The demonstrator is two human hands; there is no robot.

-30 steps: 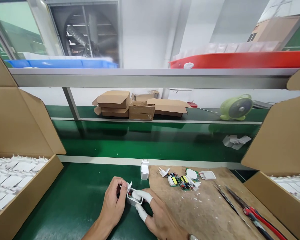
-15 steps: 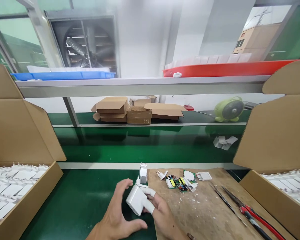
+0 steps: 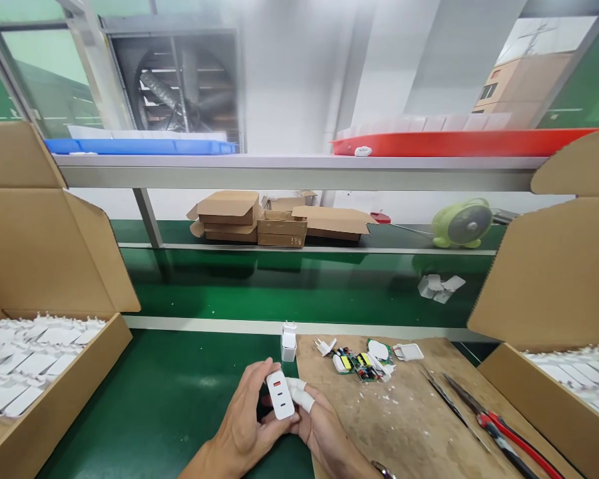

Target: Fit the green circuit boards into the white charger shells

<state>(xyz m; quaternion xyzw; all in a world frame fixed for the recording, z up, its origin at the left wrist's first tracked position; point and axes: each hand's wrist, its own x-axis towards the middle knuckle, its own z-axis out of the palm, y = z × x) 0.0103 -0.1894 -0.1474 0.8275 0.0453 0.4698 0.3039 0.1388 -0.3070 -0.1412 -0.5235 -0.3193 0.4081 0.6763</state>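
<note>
A white USB charger (image 3: 280,395) is held in front of me, its port face turned up toward the camera with a red port and two smaller slots. My left hand (image 3: 247,416) grips it from the left, thumb below and fingers along its upper side. Around its right side, my right hand (image 3: 315,414) also holds it, with white covers on two fingertips. Just beyond my hands, another white charger (image 3: 289,342) stands on the green mat, prongs at its top.
Circuit boards (image 3: 362,362) and a white plug piece (image 3: 324,346) lie on the brown board (image 3: 404,412). Tweezers (image 3: 454,407) and red-handled pliers (image 3: 499,426) rest at right. Open cartons of white parts flank me, left carton (image 3: 80,386) and right carton (image 3: 539,392). A green fan (image 3: 462,223) stands behind.
The charger has turned so its port face shows. My left hand, open beside it before, has closed on it. The view has shifted slightly.
</note>
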